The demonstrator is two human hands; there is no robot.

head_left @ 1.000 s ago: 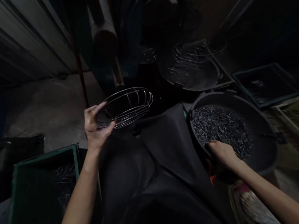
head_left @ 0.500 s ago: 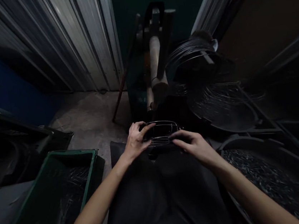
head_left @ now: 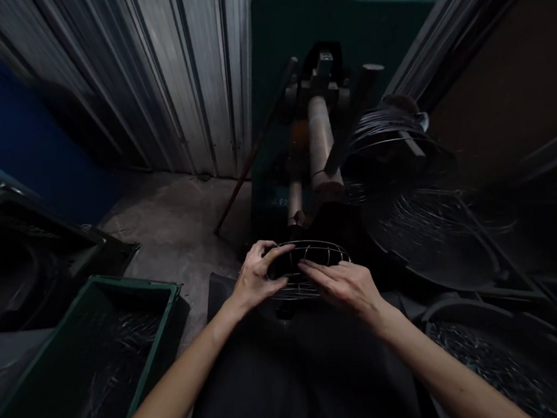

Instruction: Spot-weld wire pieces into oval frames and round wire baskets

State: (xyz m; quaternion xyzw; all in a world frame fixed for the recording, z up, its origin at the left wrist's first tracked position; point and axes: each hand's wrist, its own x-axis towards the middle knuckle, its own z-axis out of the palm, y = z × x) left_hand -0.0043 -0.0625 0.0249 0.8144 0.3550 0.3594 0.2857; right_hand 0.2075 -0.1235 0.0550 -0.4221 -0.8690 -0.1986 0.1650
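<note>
A round, open cage of thin metal wire, like a small wire basket, is held over the dark apron at my lap. My left hand grips its left side, thumb below and fingers over the upper ring. My right hand is at the right side, its fingers reaching across the ring toward the middle and the thumb largely hidden. Just beyond the cage, a green machine carries a thick pale upper cylinder and a thinner lower one.
On the left stands a green crate with loose wire pieces. A round tub of small metal parts sits at the right, below a dark pan of wires. A wire coil hangs beside the machine. Corrugated metal lines the back.
My right hand has shifted from the cage's right edge inward across it, fingers now pointing left. The left hand keeps its grip. The view has tilted up, showing more of the machine's top.
</note>
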